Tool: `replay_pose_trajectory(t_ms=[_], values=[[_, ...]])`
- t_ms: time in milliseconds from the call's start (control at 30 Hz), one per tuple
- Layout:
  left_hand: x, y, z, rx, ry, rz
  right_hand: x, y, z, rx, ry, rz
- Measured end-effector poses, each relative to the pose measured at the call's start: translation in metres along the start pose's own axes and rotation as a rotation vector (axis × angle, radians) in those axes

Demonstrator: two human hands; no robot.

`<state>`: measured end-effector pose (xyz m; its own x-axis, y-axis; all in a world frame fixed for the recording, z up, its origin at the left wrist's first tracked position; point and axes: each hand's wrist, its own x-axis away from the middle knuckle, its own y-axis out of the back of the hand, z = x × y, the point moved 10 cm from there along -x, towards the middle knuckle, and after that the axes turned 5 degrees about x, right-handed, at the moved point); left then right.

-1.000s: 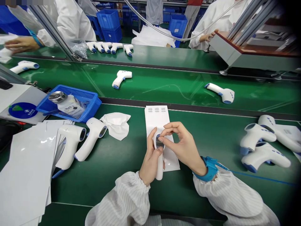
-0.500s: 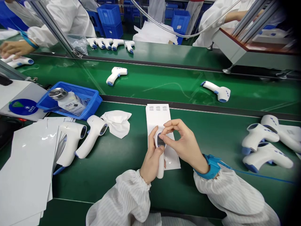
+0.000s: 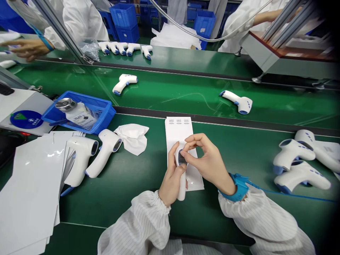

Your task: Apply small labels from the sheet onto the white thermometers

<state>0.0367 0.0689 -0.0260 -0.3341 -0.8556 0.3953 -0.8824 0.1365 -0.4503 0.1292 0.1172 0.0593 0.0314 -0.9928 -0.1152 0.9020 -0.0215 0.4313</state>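
Note:
My left hand (image 3: 172,179) is wrapped around a white infrared thermometer (image 3: 181,189), with its dark oval display facing up and its handle pointing toward me. Thumb and index finger of my right hand (image 3: 205,157) are pinched together at the upper edge of that display; whatever is between the fingertips is too small to make out. Beneath both hands lies a white label sheet (image 3: 175,131) with rows of small print at its far end. A blue wrist strap (image 3: 237,187) circles my right wrist.
Left are more thermometers (image 3: 107,152), a crumpled wipe (image 3: 134,138), white sheets (image 3: 29,191) and a blue tray (image 3: 106,118) holding a bottle (image 3: 81,115). Several thermometers (image 3: 300,173) lie right. A conveyor (image 3: 170,88) carries others; a co-worker's hand (image 3: 32,49) is far left.
The two thermometers on the conveyor have shifted left. The co-worker's hand at far left has lifted and moved right, off a thermometer. Both my hands look almost unmoved.

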Motion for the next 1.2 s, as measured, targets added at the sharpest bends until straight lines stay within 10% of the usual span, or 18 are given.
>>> replay_pose_trajectory(t_ms=[467, 867, 1200], values=[[-0.001, -0.002, -0.004, -0.002, -0.010, -0.023, 0.002, 0.001, 0.006, 0.104, 0.040, -0.037], [0.011, 0.003, -0.045, -0.252, -0.257, -0.173, 0.007, 0.007, 0.034, 0.299, 0.111, 0.125], [0.016, 0.007, -0.056, -0.439, -0.365, -0.211, 0.008, -0.001, 0.024, 0.030, -0.043, 0.206]])
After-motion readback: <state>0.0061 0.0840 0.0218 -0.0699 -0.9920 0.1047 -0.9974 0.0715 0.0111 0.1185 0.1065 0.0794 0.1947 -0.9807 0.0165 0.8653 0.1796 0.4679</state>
